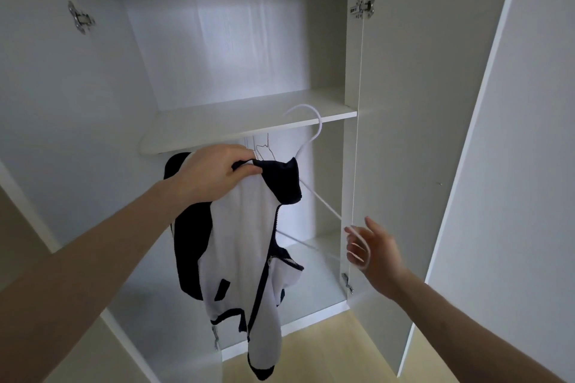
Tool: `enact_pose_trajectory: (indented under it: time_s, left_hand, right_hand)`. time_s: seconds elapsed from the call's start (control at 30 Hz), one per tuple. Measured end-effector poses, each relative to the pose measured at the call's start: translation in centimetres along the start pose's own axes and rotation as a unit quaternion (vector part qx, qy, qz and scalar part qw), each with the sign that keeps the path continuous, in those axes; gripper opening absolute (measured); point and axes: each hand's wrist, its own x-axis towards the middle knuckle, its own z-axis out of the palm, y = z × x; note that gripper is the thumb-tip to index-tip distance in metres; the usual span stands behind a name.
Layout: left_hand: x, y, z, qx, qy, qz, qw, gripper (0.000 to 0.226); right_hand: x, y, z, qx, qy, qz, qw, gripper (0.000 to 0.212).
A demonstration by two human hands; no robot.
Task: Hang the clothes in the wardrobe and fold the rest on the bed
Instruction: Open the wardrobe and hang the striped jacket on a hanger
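Your left hand is up at about ten o'clock from the middle of the view, fingers and thumb curled tight, pinching the dark collar of the soft black-and-white zip-front knitted jacket. The jacket hangs limp from that one pinch, right in front of the open white wardrobe, just below the edge of the flat white shelf.

It looks light and floppy. No stiffness at all, so it will swing and sag wherever you don't support it. The knit should grip well enough, not slippery, but the open zip lets the two fronts slide apart. Best hold, I'd say, is where you already are, at the collar and shoulder seam, with the hanger arm fed into the other shoulder.

Look at it: white body, black collar and side panel, black trim at the hem, a small black pocket slit, dark zipper teeth running down the middle, one sleeve dangling toward six o'clock.

The thin white wire clothes hanger pokes out at one o'clock from the collar, hook rising in front of the shelf edge, one arm bare and slanting down toward four o'clock. It isn't on any rail yet.

Over at four o'clock, your right hand floats with fingers spread and relaxed, holding nothing, close by the tip of that bare hanger arm, beside the white wardrobe door.
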Motion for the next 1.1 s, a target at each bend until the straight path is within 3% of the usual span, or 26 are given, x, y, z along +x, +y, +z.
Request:
enact_pose_trajectory:
  time_s: [0.1, 0.2, 0.3, 0.37, 0.4, 0.5, 0.6, 0.73, 0.9, 1.1]
  left_hand:
    - [0.2, -0.1, -0.4, -0.049, 0.018, -0.005, 0.999, 0.049]
    - [0.5, 0.1, -0.8, -0.057, 0.030, -0.006, 0.998, 0.050]
    - [0.7, 0.7, -1.0, -0.056, 0.027, -0.001, 0.998, 0.048]
    - [0.7, 1.0, -1.1, -0.054, 0.024, 0.005, 0.998, 0.048]
    - [0.6, 1.0, -1.2, -0.056, 0.025, 0.007, 0.998, 0.048]
    - [0.2, 0.4, -1.7, -0.058, 0.026, -0.002, 0.998, 0.049]
    - [-0.9, -1.1, -2.2, -0.040, 0.025, -0.024, 0.999, 0.050]
    - [-2.9, -3.0, -1.7, 0.026, 0.030, -0.048, 0.998, 0.047]
    - [-3.1, -3.5, -0.2, 0.062, 0.033, -0.020, 0.997, 0.046]
    - [-3.0, -3.5, 2.5, 0.093, -0.019, -0.008, 0.995, 0.044]
  right_hand:
    - [0.8, 2.7, -1.6, -0.075, 0.022, 0.124, 0.989, 0.039]
    - [1.1, 5.3, -0.1, -0.226, -0.021, 0.183, 0.957, 0.064]
    - [2.1, 5.5, 3.3, -0.263, -0.036, 0.198, 0.943, 0.081]
    - [2.9, 5.1, 5.0, -0.258, -0.032, 0.209, 0.943, 0.074]
    - [3.3, 4.9, 5.5, -0.258, -0.038, 0.209, 0.943, 0.060]
    - [3.7, 4.3, 5.8, -0.247, -0.039, 0.147, 0.957, 0.012]
    - [4.0, 3.0, 4.1, -0.171, 0.052, 0.025, 0.984, 0.016]
    - [3.9, -0.3, 0.8, -0.100, 0.136, -0.099, 0.981, 0.021]
    - [2.9, -3.9, 0.0, -0.068, 0.134, -0.190, 0.970, 0.032]
    - [1.1, -7.4, 1.4, -0.059, 0.084, -0.219, 0.970, 0.034]
